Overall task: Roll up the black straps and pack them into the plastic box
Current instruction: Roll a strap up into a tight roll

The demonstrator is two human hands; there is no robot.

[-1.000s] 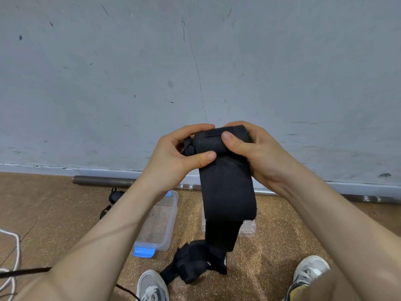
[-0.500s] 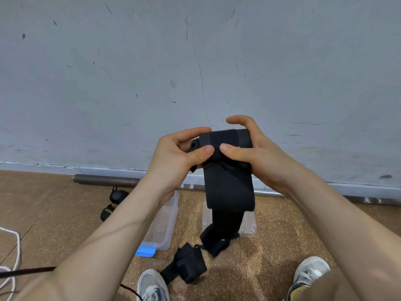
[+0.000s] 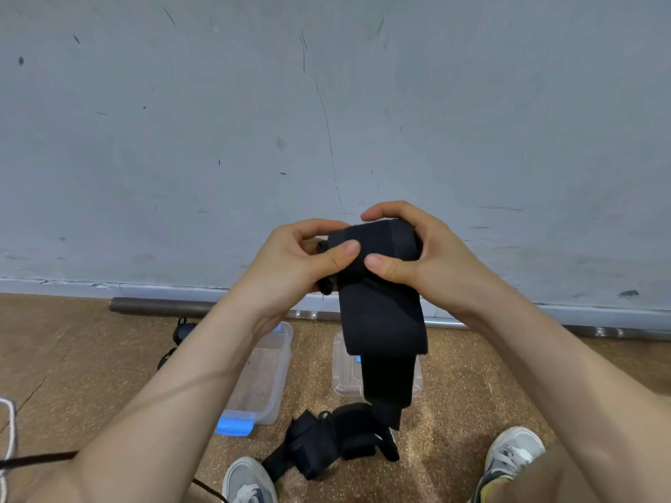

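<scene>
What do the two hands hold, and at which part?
Both the left hand and the right hand grip the black strap at its rolled-up top end; the loose tail hangs down.

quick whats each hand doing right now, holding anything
Left hand: closed, pinching the rolled end of the black strap.
Right hand: closed, fingers curled round the same roll; the strap's tail hangs down.
</scene>
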